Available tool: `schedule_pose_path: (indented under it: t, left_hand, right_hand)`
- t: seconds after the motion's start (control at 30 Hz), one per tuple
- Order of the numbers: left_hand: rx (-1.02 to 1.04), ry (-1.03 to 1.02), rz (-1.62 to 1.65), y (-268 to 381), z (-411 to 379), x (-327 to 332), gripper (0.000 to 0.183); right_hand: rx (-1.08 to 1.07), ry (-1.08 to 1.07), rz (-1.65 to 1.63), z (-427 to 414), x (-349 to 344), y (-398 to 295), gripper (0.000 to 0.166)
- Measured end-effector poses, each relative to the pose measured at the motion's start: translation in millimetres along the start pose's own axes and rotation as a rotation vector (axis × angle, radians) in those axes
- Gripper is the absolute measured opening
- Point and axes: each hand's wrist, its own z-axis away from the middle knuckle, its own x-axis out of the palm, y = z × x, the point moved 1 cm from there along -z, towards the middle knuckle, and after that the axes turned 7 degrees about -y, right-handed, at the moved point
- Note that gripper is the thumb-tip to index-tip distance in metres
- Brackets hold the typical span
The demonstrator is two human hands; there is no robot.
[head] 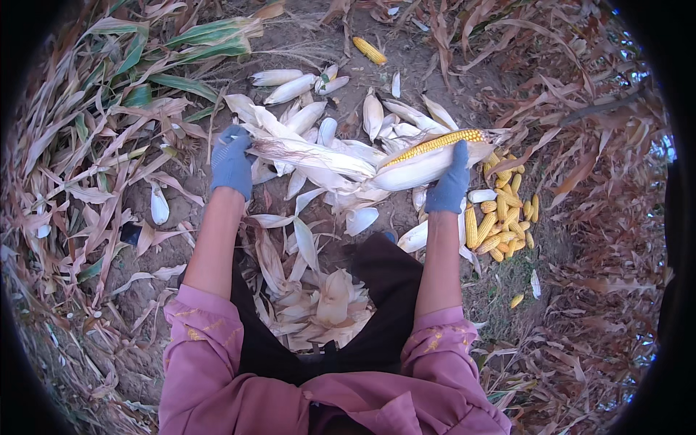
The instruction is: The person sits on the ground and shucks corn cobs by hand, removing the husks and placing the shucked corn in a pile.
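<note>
My right hand (pixel 449 182), in a blue-grey knit glove, grips a partly husked ear of corn (pixel 437 148). Yellow kernels show along its upper side, while pale husk still wraps the lower side. Peeled husk (pixel 318 157) stretches leftward from the ear's base. The far end of that husk is pinched in my gloved left hand (pixel 232 157), whose fingertips are partly hidden. Beneath and beyond both hands lies a heap of unhusked ears (pixel 304 118), with more of them (pixel 408 117) farther right.
Bare yellow cobs (pixel 503 220) are piled on the ground at my right. One husked cob (pixel 369 50) lies alone at the far side. Loose husks (pixel 331 302) gather between my legs. Cut corn stalks and leaves (pixel 109 125) cover the left; dry leaves (pixel 598 228) spread along the right.
</note>
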Motion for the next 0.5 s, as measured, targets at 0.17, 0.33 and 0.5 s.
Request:
schedule_pose_path:
  t: [0.17, 0.33, 0.5]
  left_hand:
    - [0.811, -0.07, -0.957, 12.1, 43.6, 46.2, 0.046]
    - [-0.244, -0.89, -0.502, -27.0, 65.8, 68.1, 0.067]
    - [-0.413, -0.851, -0.159, -37.0, 73.6, 70.6, 0.056]
  right_hand:
    - [0.066, -0.48, 0.368, 24.7, 17.4, 11.2, 0.052]
    - [0.264, -0.717, 0.302, 61.3, 51.0, 11.1, 0.05]
    - [0.28, -0.707, 0.034, 67.5, 63.2, 15.4, 0.06]
